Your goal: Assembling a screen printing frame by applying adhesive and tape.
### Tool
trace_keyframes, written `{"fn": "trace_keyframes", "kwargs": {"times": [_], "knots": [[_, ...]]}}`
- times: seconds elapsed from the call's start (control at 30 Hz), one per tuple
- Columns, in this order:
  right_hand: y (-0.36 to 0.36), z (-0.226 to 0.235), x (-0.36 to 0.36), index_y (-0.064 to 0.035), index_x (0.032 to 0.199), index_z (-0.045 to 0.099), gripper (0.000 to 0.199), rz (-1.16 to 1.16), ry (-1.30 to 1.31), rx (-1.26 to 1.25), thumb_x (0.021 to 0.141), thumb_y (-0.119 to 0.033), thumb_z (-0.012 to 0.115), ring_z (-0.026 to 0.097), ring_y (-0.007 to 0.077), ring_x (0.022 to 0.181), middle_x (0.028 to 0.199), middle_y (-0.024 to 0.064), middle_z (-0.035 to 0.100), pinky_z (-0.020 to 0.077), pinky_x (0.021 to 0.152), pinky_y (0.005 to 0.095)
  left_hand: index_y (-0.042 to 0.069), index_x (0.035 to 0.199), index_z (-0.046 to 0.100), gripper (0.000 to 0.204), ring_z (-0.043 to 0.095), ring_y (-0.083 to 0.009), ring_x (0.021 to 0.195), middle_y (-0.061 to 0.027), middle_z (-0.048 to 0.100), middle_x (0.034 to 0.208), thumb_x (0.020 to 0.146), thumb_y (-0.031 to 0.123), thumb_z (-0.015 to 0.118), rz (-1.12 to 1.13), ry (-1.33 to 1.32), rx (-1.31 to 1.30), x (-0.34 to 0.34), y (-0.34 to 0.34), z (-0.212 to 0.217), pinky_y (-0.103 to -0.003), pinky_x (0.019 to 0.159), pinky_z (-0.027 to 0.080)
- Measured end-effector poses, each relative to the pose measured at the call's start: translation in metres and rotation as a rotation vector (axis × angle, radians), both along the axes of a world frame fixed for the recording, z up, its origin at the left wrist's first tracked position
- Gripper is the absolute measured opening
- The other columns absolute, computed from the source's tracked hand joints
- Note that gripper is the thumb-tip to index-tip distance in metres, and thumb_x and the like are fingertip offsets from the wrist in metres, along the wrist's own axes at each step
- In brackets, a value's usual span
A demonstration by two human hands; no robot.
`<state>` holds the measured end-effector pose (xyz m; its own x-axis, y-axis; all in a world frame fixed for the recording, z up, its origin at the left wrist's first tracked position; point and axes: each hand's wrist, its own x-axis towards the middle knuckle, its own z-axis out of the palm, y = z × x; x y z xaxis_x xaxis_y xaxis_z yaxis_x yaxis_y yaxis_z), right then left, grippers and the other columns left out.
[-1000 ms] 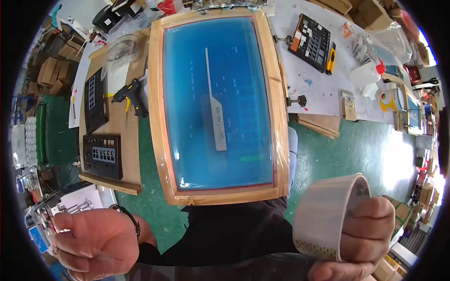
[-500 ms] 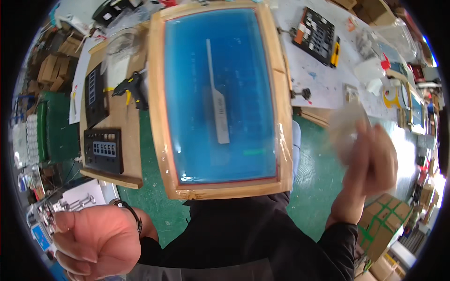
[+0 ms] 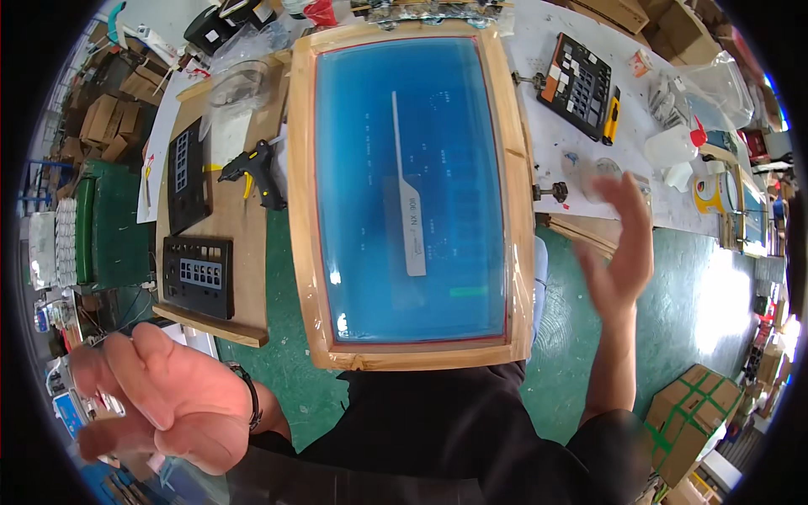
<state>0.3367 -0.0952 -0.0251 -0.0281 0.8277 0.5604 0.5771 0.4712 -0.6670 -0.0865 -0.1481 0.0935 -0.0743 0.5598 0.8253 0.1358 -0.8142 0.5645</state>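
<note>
A wood-framed printing screen (image 3: 412,210) with blue mesh and a pale elongated stencil shape lies in front of me. My right hand (image 3: 621,252) is to the right of the frame with thumb and fingers spread, and it holds nothing. Close to its fingertips, a clear round plastic piece (image 3: 599,178) rests at the edge of the white table; its exact kind is hard to make out. At the lower left, my left hand (image 3: 164,396) is palm up, its fingers bent but apart. Nothing shows in it, and it is away from the screen.
Black panels (image 3: 199,276) and a glue gun (image 3: 257,172) lie on a board at left. On the white table (image 3: 539,126) are a part-covered black panel (image 3: 577,86), a yellow cutter (image 3: 611,116) and a bottle (image 3: 676,145). A clamp knob (image 3: 551,193) juts out beside the frame.
My right hand has let go of the clear round piece, which now rests at the table edge, and has opened. My left hand's fingers have spread and shifted up slightly.
</note>
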Motion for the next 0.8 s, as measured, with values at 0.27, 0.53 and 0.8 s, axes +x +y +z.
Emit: {"fn": "trace_keyframes", "kwargs": {"times": [0.27,0.53,0.8], "knots": [[-0.044,0.084,-0.158,-0.0024,0.105,0.07,0.015,0.541,0.717,0.31,0.099,-0.015,0.075,0.059,0.0195,0.066,0.081,0.0097,0.066,0.0565,0.074,0.0327,0.008,0.113,0.07,0.028,0.051,-0.0049,0.091,-0.0027,0.045,0.144,0.091,0.003,0.086,-0.563,-0.411,-0.342,0.0,0.025,0.002,-0.023,0.086,0.042],[-0.026,0.041,-0.154,0.0021,0.107,0.068,0.015,0.579,0.617,-0.229,0.092,0.003,0.073,0.069,0.0246,0.07,0.11,0.0181,0.072,0.056,0.066,0.0293,0.001,0.11,0.067,0.013,0.06,-0.025,0.117,-0.0166,0.065,0.139,0.097,0.002,0.067,-0.017,0.203,-0.477,0.012,0.112,-0.036,-0.033,0.098,0.051],[-0.026,0.017,-0.187,0.0004,0.158,0.034,0.052,0.67,1.346,-1.025,0.111,-0.012,0.054,0.071,0.029,0.079,0.117,0.0218,0.068,0.0566,0.077,0.0363,0.005,0.126,0.056,0.043,0.062,-0.025,0.111,-0.0105,0.059,0.129,0.099,0.03,0.078,-0.134,0.951,-0.333,0.039,0.222,-0.101,-0.035,0.096,0.05]]}}
